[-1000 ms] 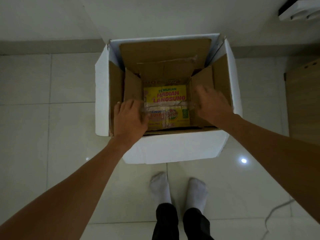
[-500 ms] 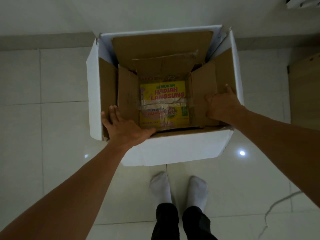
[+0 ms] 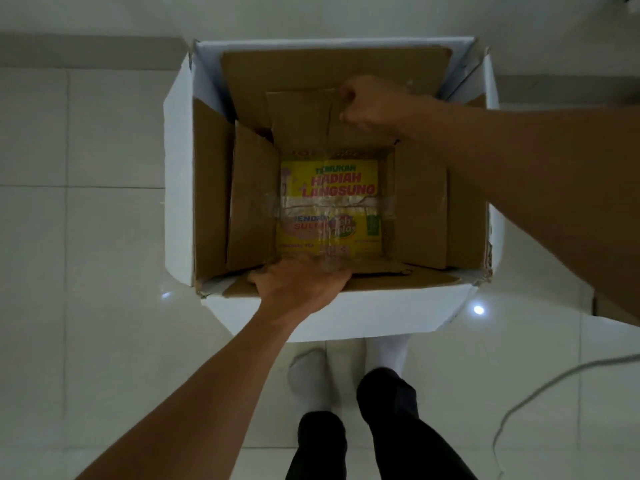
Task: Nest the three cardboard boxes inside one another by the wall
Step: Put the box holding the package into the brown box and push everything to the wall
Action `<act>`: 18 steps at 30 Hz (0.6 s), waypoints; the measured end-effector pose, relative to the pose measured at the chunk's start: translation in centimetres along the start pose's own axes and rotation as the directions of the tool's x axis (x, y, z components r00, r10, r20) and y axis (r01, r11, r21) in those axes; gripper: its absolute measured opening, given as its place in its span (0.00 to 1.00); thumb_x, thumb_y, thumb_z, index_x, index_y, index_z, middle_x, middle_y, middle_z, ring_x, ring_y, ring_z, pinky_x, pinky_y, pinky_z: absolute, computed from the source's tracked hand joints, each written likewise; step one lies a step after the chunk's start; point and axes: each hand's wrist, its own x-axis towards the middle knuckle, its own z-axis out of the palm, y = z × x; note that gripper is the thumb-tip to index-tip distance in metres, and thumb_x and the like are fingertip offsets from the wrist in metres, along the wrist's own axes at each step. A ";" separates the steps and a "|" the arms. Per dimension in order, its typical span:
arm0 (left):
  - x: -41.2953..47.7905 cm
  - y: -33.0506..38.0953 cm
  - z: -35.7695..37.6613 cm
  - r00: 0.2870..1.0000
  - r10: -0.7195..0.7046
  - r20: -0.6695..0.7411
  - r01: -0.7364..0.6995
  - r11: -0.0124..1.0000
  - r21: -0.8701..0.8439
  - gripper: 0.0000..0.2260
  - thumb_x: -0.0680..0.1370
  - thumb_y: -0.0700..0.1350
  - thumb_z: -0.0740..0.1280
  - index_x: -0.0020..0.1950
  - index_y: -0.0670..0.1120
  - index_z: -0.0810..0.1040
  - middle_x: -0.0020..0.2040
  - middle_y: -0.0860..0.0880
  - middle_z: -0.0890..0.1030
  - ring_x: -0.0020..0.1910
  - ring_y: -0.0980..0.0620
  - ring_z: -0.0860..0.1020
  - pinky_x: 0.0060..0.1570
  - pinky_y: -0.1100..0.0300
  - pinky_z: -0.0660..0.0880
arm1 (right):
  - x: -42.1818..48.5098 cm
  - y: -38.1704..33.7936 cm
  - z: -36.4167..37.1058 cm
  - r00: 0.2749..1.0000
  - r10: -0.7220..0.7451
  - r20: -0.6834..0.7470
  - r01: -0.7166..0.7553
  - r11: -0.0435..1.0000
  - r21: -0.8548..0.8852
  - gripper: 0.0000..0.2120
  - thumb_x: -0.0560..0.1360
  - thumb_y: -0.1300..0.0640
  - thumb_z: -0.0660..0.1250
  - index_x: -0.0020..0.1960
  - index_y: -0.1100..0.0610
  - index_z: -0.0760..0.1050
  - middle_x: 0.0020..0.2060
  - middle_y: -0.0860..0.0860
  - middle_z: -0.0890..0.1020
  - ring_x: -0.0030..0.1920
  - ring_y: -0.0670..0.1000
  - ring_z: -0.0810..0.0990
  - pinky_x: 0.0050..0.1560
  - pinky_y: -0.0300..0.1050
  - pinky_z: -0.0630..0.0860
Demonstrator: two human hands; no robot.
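Note:
A large white cardboard box (image 3: 363, 313) stands open on the floor against the wall. Inside it sits a brown cardboard box (image 3: 249, 199) with its flaps up. At the bottom lies a yellow printed box (image 3: 329, 181) with clear tape across its top. My left hand (image 3: 301, 285) rests on the near flap of the brown box, fingers curled over its edge. My right hand (image 3: 370, 105) reaches across and pinches the far flap (image 3: 301, 116) of the brown box.
The boxes stand on pale glossy floor tiles (image 3: 86, 271) below a white wall (image 3: 311, 15). My feet in white socks (image 3: 308, 375) are just behind the white box. A thin white cable (image 3: 540, 386) curls on the floor at the right.
My right hand moved from the right flap to the far flap and closed on it. My left hand slid right along the near edge. The view came closer to the boxes.

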 end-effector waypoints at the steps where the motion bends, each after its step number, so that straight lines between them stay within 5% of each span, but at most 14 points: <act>1: 0.0 -0.2 0.3 1.000 0.001 -0.029 -0.001 1.000 0.013 0.35 0.65 0.73 0.48 0.57 0.51 0.75 0.57 0.45 0.78 0.55 0.41 0.74 0.58 0.43 0.63 | 0.4 0.1 -0.1 1.000 0.005 0.008 -0.005 1.000 0.007 0.18 0.75 0.60 0.63 0.64 0.62 0.72 0.62 0.61 0.77 0.61 0.59 0.76 0.58 0.50 0.74; 6: -0.3 0.0 -0.4 0.998 0.008 -0.060 -0.011 0.999 -0.046 0.32 0.69 0.68 0.46 0.52 0.48 0.77 0.56 0.44 0.79 0.56 0.41 0.74 0.63 0.35 0.57 | -1.0 0.8 0.5 0.993 -0.096 0.073 0.100 0.993 -0.055 0.23 0.72 0.58 0.66 0.66 0.59 0.69 0.60 0.58 0.77 0.58 0.58 0.76 0.56 0.46 0.74; 8: 0.0 -0.4 -1.6 0.983 0.007 -0.182 -0.017 0.999 -0.051 0.35 0.69 0.69 0.45 0.52 0.47 0.79 0.62 0.41 0.76 0.63 0.40 0.70 0.67 0.33 0.51 | -3.3 2.0 1.7 0.978 -0.185 0.099 0.203 0.953 -0.227 0.25 0.71 0.56 0.66 0.67 0.58 0.67 0.59 0.59 0.76 0.58 0.59 0.75 0.63 0.53 0.70; 12: 1.5 -4.0 -3.8 0.710 0.165 -0.684 -0.107 0.986 0.127 0.33 0.70 0.65 0.58 0.66 0.43 0.70 0.76 0.35 0.55 0.75 0.37 0.50 0.68 0.36 0.41 | -8.5 6.3 5.1 0.937 -0.309 0.161 0.332 0.655 -0.678 0.17 0.73 0.57 0.62 0.61 0.58 0.72 0.53 0.58 0.80 0.57 0.60 0.76 0.69 0.60 0.56; 15: 2.7 -7.6 -5.0 0.788 0.142 -0.599 -0.002 0.974 0.228 0.37 0.68 0.56 0.69 0.72 0.42 0.61 0.77 0.39 0.42 0.75 0.38 0.39 0.67 0.31 0.44 | -10.4 9.1 5.3 0.945 -0.096 0.313 0.288 0.695 -0.659 0.16 0.77 0.56 0.58 0.64 0.54 0.70 0.56 0.55 0.81 0.58 0.56 0.77 0.72 0.58 0.52; 18: 2.8 -9.3 -5.0 0.780 0.250 -0.574 -0.089 0.952 0.293 0.38 0.68 0.49 0.71 0.73 0.43 0.57 0.77 0.39 0.40 0.75 0.37 0.40 0.66 0.30 0.49 | -11.8 10.6 4.6 0.950 -0.159 0.268 0.295 0.737 -0.609 0.16 0.77 0.56 0.58 0.64 0.55 0.72 0.61 0.55 0.78 0.63 0.55 0.74 0.74 0.55 0.49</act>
